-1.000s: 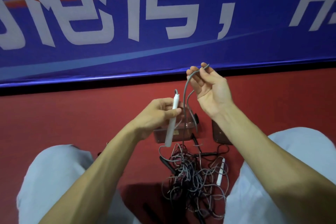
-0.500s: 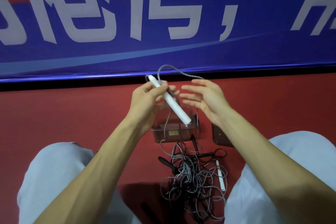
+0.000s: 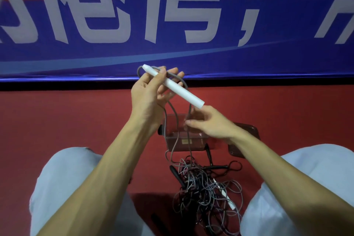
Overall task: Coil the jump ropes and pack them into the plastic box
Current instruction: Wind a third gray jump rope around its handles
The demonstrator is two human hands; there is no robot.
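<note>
Rope: the grey rope (image 3: 188, 140) leaves the top of the white handle (image 3: 173, 86), bends back over the left fingers and drops in strands in front of the box to the pile.
Change: a second ago the right hand held the rope high while the handle stood upright and low. Now the handle is raised and tilted, one turn lies over the left fingers, and the right hand has dropped to the hanging strands.
Meaning: coiling looks only just begun, with most of this rope still in the pile.
Left hand (image 3: 149, 92): grasps the handle between thumb and fingers, the other fingers spread under the turn.
Right hand (image 3: 210, 123): fingers stretched to the strands, tips touching. I cannot tell whether they pinch.
Box (image 3: 201, 143): clear, on the red floor (image 3: 76, 120) just beyond the pile, seemingly empty. A dark lid (image 3: 247, 136) lies beside it on the right.
Pile (image 3: 206, 195): tangled grey and dark ropes between the knees.
</note>
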